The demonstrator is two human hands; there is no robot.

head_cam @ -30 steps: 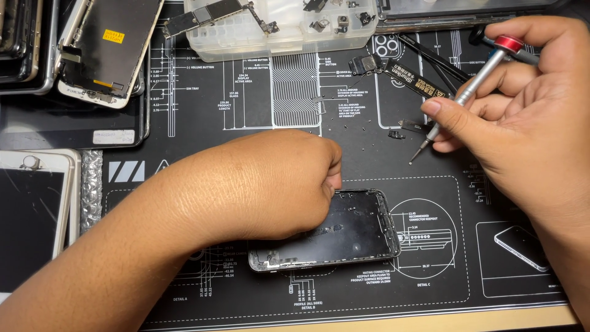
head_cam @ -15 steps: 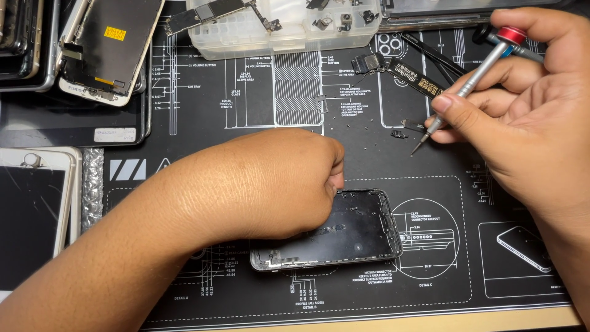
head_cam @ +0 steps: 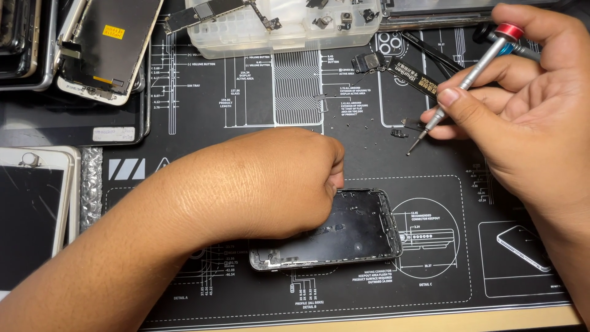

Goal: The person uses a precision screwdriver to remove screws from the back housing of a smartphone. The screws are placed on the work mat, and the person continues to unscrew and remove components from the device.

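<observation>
My left hand [head_cam: 270, 184] lies curled over the left part of an opened phone housing [head_cam: 350, 230], a dark empty shell with a metal rim that rests on the black printed work mat [head_cam: 246, 98]. Its fingers are hidden against the housing's upper left edge. My right hand [head_cam: 522, 110] holds a slim silver screwdriver [head_cam: 461, 83] with a red cap, tilted, its tip just above the mat near several tiny screws [head_cam: 369, 123] and small black parts [head_cam: 399, 130], up and to the right of the housing.
A clear plastic tray [head_cam: 283, 27] with small phone parts stands at the top. Several phone screens and bodies [head_cam: 104, 49] are stacked at the top left. A white phone [head_cam: 31, 215] lies at the left edge. A black tool [head_cam: 424, 77] rests beside a camera module [head_cam: 369, 61].
My right hand has moved the screwdriver slightly up and right, lifting its tip off the mat. My left hand has stayed on the housing.
</observation>
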